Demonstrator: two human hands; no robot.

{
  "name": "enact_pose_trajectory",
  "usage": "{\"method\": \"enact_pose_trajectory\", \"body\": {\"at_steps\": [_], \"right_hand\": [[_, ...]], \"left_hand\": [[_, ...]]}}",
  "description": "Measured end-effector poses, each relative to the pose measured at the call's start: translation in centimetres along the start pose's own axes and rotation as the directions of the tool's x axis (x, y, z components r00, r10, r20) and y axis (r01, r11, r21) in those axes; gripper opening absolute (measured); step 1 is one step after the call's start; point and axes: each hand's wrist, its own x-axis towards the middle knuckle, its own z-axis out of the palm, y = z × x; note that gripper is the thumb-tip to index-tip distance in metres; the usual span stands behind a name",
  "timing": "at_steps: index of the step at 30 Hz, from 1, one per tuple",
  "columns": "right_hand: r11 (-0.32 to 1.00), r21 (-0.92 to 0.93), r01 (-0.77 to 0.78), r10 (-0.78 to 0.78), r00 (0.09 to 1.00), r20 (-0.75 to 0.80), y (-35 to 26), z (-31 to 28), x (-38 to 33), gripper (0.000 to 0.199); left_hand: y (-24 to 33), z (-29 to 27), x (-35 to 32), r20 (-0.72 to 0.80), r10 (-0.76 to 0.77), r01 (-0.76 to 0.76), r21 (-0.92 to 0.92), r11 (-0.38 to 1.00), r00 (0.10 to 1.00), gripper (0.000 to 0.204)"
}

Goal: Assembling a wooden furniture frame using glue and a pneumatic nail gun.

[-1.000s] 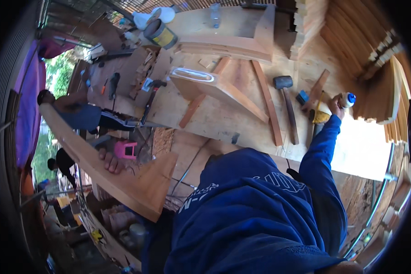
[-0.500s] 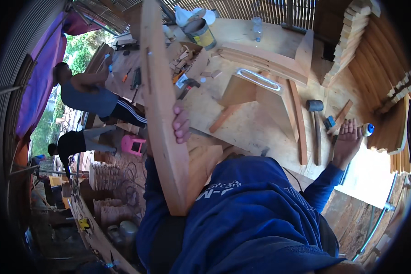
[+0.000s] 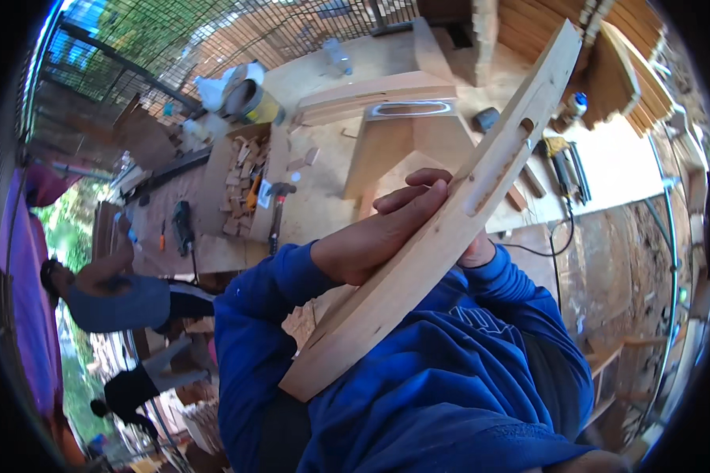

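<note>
Diagonally up-R — slotted wood pc (image 3: 430, 254)

A cardboard box (image 3: 215, 189) of wooden offcuts (image 3: 244, 169) sits on the workbench (image 3: 315, 201), a hammer (image 3: 276, 217) just beside it. Left of the box lie a green power tool (image 3: 182, 221) and an orange-handled screwdriver (image 3: 162, 236); farther back are a yellow-banded can (image 3: 268, 110) and a clear plastic bottle (image 3: 337, 57). At right, a yellow-and-black power tool (image 3: 558, 162) trails a cord (image 3: 554, 254). Two co-workers (one in a grey top (image 3: 122, 303), one in black (image 3: 132, 392)) are near a purple tarp (image 3: 28, 292).
</note>
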Motion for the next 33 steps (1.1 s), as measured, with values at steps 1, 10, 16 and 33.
{"method": "enact_pose_trajectory", "body": {"at_steps": [1, 10, 16, 33], "right_hand": [[0.984, 0.055, 0.168, -0.163, 0.983, -0.09, 1.0, 0.5, -0.6, 0.103], [0.771, -0.209, 0.601, -0.632, 0.761, -0.145, -5.7, 0.2, -4.2, 0.063], [0.568, -0.669, 0.48, -0.819, 0.408, -0.403, -12.4, -3.5, -6.2, 0.086], [0.394, -0.866, -0.307, -0.094, 0.924, -0.371, -20.8, -11.7, 7.7, 0.086]], "left_hand": [[0.2, 0.0, 0.6, 0.035, -0.025, 0.023, 0.071, 0.997, 0.999, 0.058], [1.4, -1.7, 3.0, 0.218, 0.087, -0.172, 0.411, 0.895, 0.972, 0.049], [1.1, -13.5, 0.8, 0.011, 0.768, -0.6, 0.63, 0.492, 0.641, 0.073], [-2.0, -20.9, 11.7, -0.408, 0.89, -0.247, 0.858, 0.45, 0.203, 0.058]]}}
